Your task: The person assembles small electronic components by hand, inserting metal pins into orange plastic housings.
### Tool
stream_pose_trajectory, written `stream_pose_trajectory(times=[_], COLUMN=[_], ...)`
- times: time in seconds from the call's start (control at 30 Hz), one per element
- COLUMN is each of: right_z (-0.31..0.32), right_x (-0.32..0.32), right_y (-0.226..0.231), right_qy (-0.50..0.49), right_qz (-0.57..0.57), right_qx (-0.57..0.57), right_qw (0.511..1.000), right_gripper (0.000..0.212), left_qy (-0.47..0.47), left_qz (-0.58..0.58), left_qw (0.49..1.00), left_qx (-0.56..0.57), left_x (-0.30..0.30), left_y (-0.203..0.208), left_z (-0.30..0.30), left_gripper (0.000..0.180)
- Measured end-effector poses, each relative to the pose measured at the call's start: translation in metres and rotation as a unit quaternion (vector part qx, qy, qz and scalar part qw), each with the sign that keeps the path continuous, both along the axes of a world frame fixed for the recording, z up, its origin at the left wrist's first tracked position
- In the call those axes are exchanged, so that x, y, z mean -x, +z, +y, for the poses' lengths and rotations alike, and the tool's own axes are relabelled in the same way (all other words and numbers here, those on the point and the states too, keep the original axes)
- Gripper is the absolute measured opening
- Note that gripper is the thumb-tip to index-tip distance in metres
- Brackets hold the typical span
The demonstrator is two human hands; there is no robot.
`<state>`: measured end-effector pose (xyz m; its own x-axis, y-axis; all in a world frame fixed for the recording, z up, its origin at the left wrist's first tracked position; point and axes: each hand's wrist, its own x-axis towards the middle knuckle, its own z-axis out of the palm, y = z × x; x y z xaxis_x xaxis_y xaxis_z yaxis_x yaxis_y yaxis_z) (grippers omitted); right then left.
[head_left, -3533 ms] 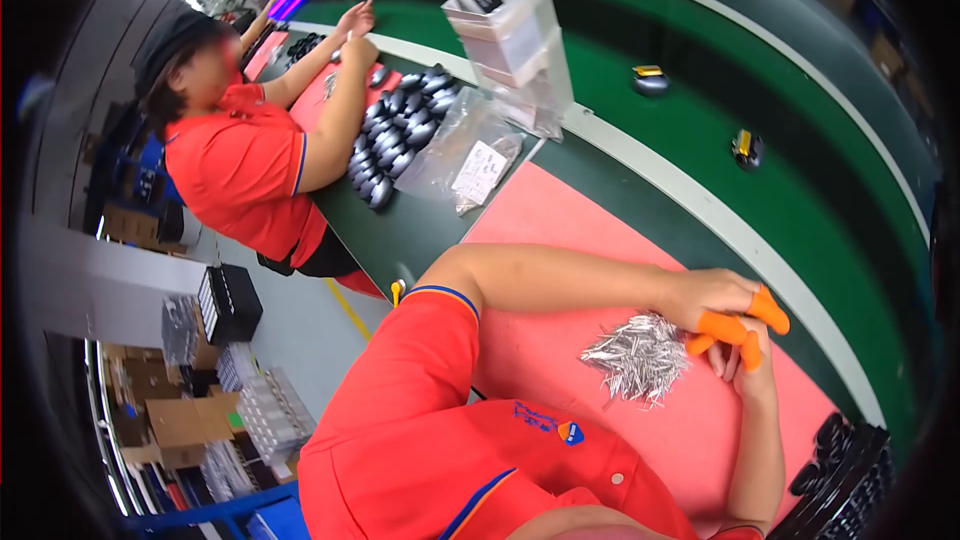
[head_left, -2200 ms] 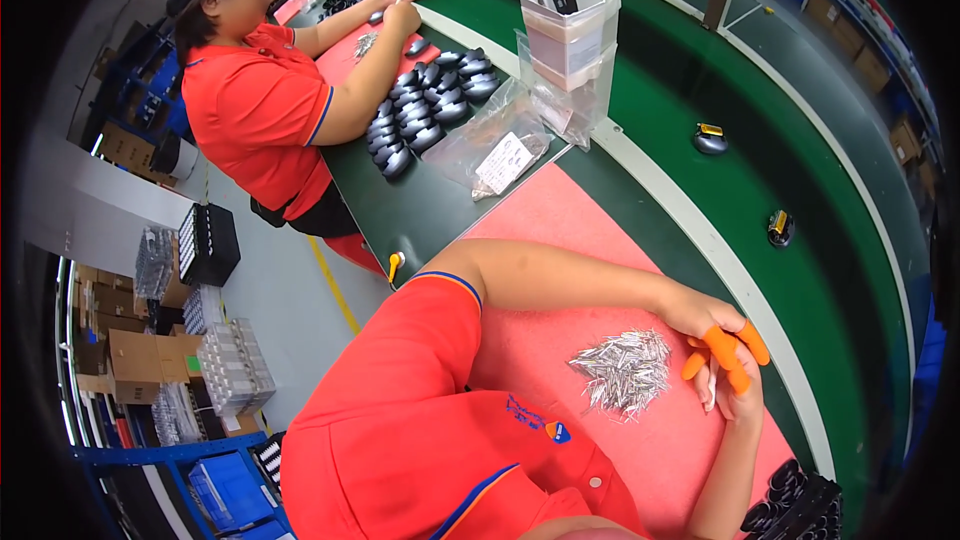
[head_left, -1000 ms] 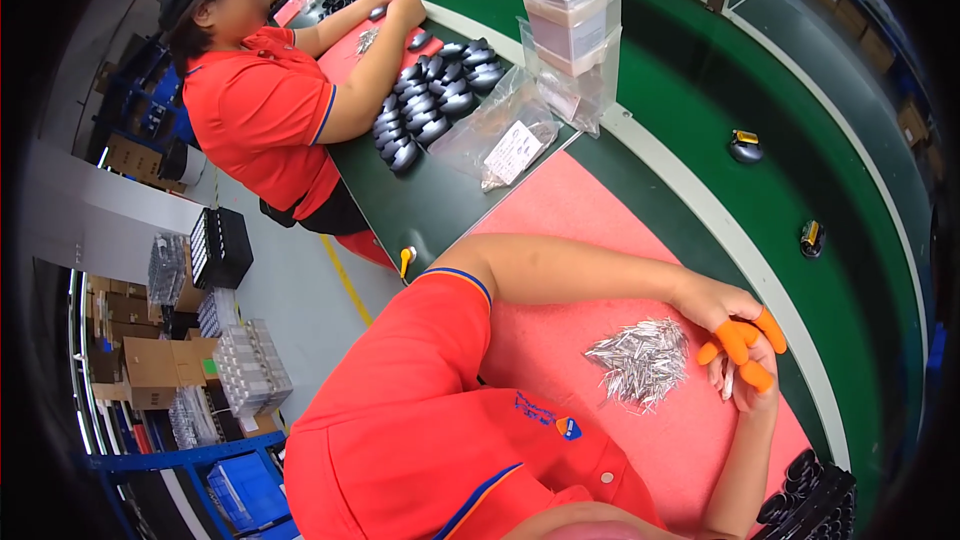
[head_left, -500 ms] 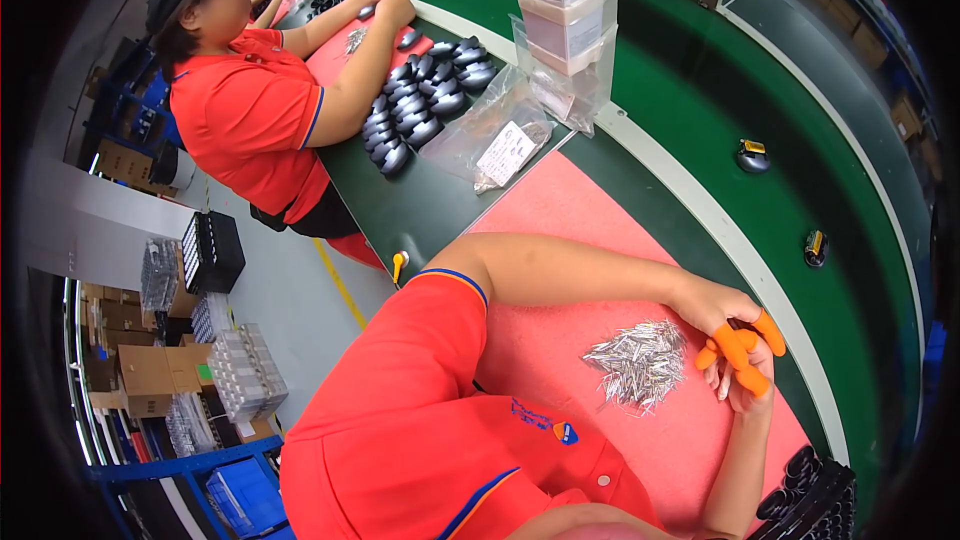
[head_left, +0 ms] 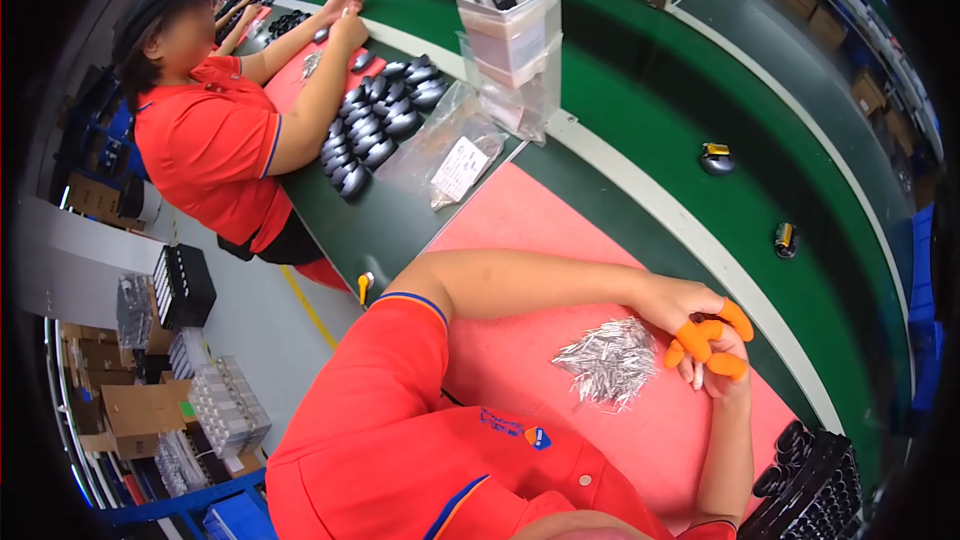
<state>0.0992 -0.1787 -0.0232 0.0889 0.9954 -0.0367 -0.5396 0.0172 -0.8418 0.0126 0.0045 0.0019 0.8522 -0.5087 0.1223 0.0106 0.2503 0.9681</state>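
Observation:
Beyond the right side of the pile, my two hands meet over the pink mat (head_left: pixel 510 225), with orange finger cots on several fingers. My left hand (head_left: pixel 672 302) reaches across from the left, its fingers bent down against the other hand. Coming up from the lower edge, my right hand (head_left: pixel 733 352) has curled fingers under and around the left fingertips. A small dark thing shows between them, mostly covered, and its kind cannot be made out. Next to the hands lies a heap of thin, shiny metal pins (head_left: pixel 612 365).
A black tray (head_left: pixel 815 485) of dark parts stands at the lower right. The green conveyor belt (head_left: pixel 640 155) carries two dark rounded pieces with yellow tops. Dark computer mice (head_left: pixel 370 130), a plastic bag (head_left: pixel 462 168) and a white bin (head_left: pixel 505 35) lie toward a co-worker (head_left: pixel 205 135).
The whole view has shifted, so most things sit further left in it. My hands stay together beside the pin heap, with little change in the fingers.

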Motion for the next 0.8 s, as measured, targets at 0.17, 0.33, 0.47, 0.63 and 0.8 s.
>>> stream_pose_trajectory(times=[0.17,0.33,0.47,0.63,0.8], right_z=[0.005,0.003,0.012,0.007,0.005], right_x=[0.009,0.010,0.015,0.009,0.006], right_y=[-0.002,0.001,0.012,-0.005,-0.011], right_qy=[0.001,0.008,0.014,-0.007,0.023], right_qz=[0.012,0.065,-0.002,0.045,0.017], right_qx=[-0.026,-0.036,0.001,-0.006,0.001], right_qw=[1.000,0.997,1.000,0.999,1.000], right_gripper=[0.036,0.035,0.034,0.035,0.039], left_qy=[0.030,0.034,0.044,-0.006,-0.009], left_qz=[-0.027,-0.067,-0.045,0.008,-0.009], left_qw=[0.998,0.995,0.997,1.000,1.000], left_qx=[-0.052,-0.065,-0.049,0.017,-0.006], left_x=[-0.004,0.003,0.003,-0.004,-0.002], left_y=[-0.015,0.002,-0.009,-0.010,-0.002], left_z=[-0.002,-0.002,0.002,0.002,0.001], left_gripper=[0.073,0.067,0.069,0.065,0.065])
